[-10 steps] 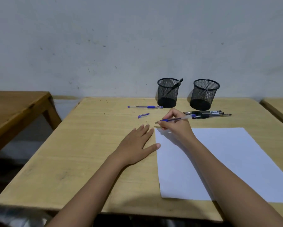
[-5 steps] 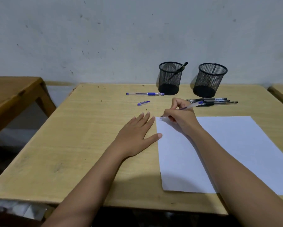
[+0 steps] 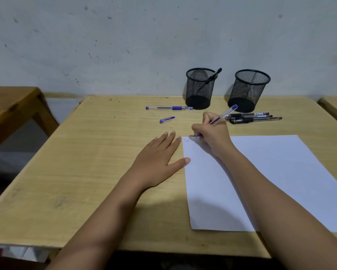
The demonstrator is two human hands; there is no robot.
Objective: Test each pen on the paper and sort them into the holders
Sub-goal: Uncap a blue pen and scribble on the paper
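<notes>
While the right hand gripped a blue pen with its fingers curled round the barrel, the tip touched the far left corner of the white paper, and a few faint marks showed just left of the tip. The pen's back end tilted up toward the far right. The left hand lay flat on the wooden table with its fingers straight and relaxed, grasping nothing, and its thumb tip rested on the paper's left edge. A loose blue cap lay on the table just beyond the left hand. Farther off, a second blue pen lay flat, its right end just beside the base of the left holder. That black mesh holder stood upright near the wall with one black pen leaning right against its rim. The right holder stood apart from it, also upright. A small cluster of black pens lay side by side near the right holder's base, just right of the writing hand. A darker side table stood off to the left
</notes>
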